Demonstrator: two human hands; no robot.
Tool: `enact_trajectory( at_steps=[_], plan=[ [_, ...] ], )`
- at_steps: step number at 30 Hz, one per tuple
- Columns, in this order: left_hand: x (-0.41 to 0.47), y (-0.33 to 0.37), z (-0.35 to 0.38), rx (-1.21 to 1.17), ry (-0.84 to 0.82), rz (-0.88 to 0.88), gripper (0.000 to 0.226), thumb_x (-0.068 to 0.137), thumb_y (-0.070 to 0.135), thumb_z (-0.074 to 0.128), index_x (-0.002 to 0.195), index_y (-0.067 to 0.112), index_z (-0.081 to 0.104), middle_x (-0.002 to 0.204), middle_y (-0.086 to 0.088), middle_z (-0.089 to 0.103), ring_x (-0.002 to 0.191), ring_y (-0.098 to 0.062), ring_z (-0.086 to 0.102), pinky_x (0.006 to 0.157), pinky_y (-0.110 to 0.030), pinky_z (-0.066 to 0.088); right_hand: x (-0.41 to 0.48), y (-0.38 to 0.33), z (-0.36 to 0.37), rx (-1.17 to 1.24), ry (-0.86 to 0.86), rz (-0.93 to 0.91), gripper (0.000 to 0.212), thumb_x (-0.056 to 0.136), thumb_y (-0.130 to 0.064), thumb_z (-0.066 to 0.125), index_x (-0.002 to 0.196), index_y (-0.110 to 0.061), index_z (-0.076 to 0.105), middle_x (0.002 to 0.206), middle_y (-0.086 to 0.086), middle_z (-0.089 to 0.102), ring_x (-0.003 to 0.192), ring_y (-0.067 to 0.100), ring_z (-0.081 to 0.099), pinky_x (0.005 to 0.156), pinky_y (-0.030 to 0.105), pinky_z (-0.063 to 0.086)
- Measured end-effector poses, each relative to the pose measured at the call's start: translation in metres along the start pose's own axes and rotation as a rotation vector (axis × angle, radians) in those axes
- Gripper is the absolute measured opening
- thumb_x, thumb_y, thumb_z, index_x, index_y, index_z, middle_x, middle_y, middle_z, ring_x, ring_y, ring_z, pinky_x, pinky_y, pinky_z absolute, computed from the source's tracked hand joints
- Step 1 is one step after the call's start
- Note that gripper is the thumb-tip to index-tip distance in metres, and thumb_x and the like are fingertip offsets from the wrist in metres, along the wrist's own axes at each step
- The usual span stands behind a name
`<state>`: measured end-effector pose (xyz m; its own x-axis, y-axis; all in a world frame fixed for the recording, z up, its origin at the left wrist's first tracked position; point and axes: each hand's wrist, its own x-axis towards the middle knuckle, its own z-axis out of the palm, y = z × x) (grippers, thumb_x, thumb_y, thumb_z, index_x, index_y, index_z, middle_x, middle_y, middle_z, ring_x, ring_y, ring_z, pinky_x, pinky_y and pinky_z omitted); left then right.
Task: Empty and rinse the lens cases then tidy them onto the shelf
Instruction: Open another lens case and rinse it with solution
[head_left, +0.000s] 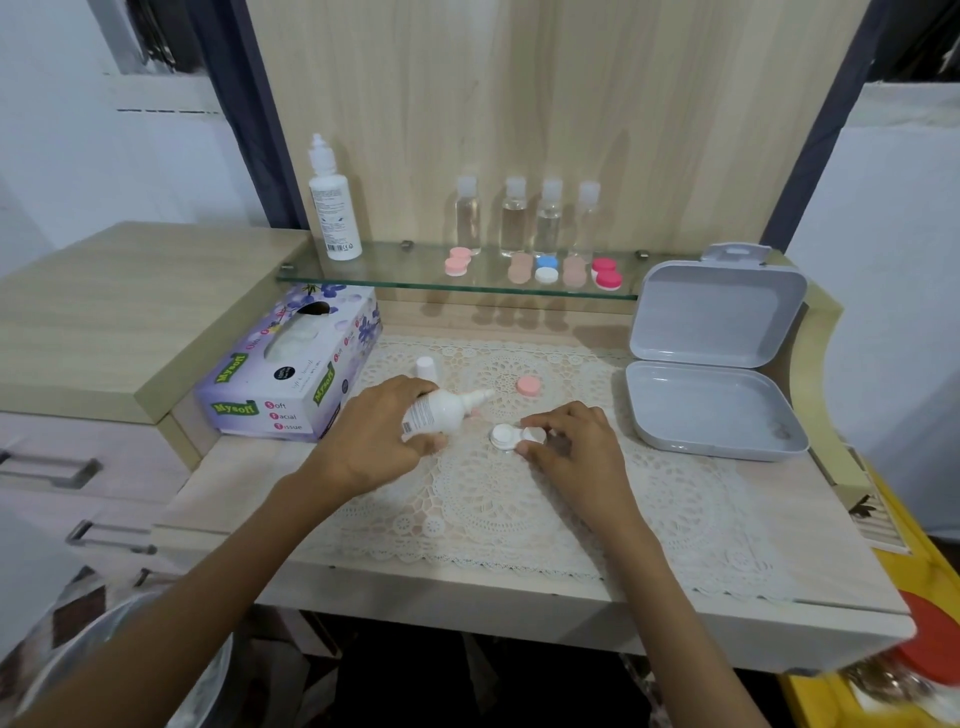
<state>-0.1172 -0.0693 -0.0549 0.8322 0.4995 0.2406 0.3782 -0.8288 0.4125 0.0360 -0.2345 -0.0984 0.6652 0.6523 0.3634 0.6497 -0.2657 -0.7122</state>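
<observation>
A white twin-well plastic lens case (517, 436) lies flat, its right well pinched between the thumb and curled fingertips of the right hand (574, 449); its left well juts out just left of those fingertips, facing up, apparently uncapped. A round pink plastic cap (528, 386) lies flat, just beyond the same fingertips and apart from them. The fingers of the left hand (382, 436) wrap a small white plastic solution bottle (441, 410), tilted, its uncapped nozzle reaching past them toward the case. Well beyond all the fingers, a glass shelf (363, 273) carries five closed lens cases in a row: pink (458, 261), beige (519, 267), blue-and-white (546, 268), beige (574, 267), red-and-white (606, 273).
</observation>
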Motion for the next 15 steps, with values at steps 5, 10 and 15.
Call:
enact_trajectory(
  at_steps=[5, 10, 15],
  plan=[
    [-0.003, 0.005, 0.005, -0.124, 0.098, -0.036, 0.048, 0.077, 0.034, 0.076, 0.119, 0.02, 0.057, 0.109, 0.006, 0.06, 0.095, -0.013, 0.054, 0.077, -0.026, 0.038, 0.0, 0.0, -0.001, -0.003, -0.004, 0.001, 0.033, 0.077, -0.02, 0.076, 0.11, -0.023, 0.07, 0.094, -0.011, 0.059, 0.095, 0.01, 0.045, 0.084, 0.026, 0.041],
    [-0.002, 0.009, 0.005, -0.069, 0.017, 0.014, 0.051, 0.077, 0.036, 0.075, 0.123, 0.024, 0.056, 0.111, 0.007, 0.057, 0.098, -0.013, 0.052, 0.078, -0.026, 0.036, 0.0, 0.002, 0.0, -0.022, -0.006, -0.011, 0.034, 0.078, -0.013, 0.071, 0.111, -0.018, 0.069, 0.096, -0.009, 0.06, 0.094, 0.009, 0.044, 0.081, 0.023, 0.036],
    [0.004, 0.017, 0.002, 0.099, -0.094, 0.105, 0.053, 0.079, 0.036, 0.072, 0.128, 0.026, 0.053, 0.114, 0.006, 0.054, 0.105, -0.014, 0.047, 0.079, -0.026, 0.033, -0.001, 0.002, -0.001, -0.015, 0.004, -0.01, 0.033, 0.076, -0.013, 0.072, 0.109, -0.016, 0.069, 0.098, -0.006, 0.064, 0.095, 0.01, 0.046, 0.081, 0.023, 0.039]
  ],
)
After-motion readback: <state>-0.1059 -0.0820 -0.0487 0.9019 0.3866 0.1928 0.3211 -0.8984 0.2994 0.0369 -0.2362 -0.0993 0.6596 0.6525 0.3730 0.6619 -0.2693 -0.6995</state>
